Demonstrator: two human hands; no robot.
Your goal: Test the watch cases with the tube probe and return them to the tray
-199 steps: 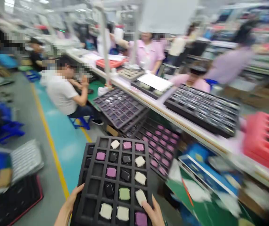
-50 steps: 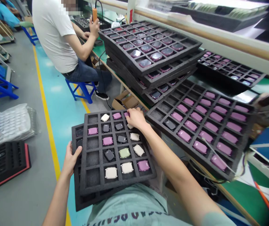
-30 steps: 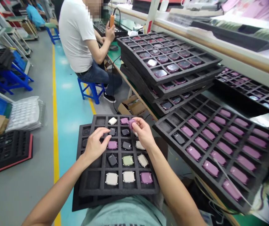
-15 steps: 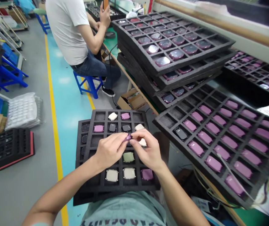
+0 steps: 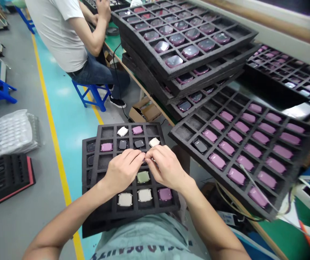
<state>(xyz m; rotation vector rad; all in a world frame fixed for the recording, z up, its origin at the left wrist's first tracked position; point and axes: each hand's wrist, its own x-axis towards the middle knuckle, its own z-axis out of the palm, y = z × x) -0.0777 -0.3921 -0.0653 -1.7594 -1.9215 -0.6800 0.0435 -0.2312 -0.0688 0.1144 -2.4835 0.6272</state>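
Note:
My left hand (image 5: 125, 168) and my right hand (image 5: 167, 166) meet fingertip to fingertip, both pinching a small purple watch case that their fingers now almost fully cover. Below them a black foam tray (image 5: 108, 213) rests on my lap, on top of another black tray (image 5: 86, 184). Its compartments hold a green watch case (image 5: 143, 177), a cream case (image 5: 125, 199), a white case (image 5: 145, 195) and a purple case (image 5: 165, 194) near my body. Farther off sit black cases (image 5: 123, 144) and more purple and white ones.
To the right, a large foam tray (image 5: 176, 130) carries rows of purple cases (image 5: 235, 136); a white cable (image 5: 255, 184) lies across it. Behind it rise stacked trays (image 5: 171, 74). A co-worker (image 5: 63, 39) sits on a blue stool (image 5: 94, 97). A red-edged black tray (image 5: 5, 178) lies on the left.
My view has swung a little to the right. My fingers have closed further around the purple case, which showed more before. The co-worker's orange object is now out of frame.

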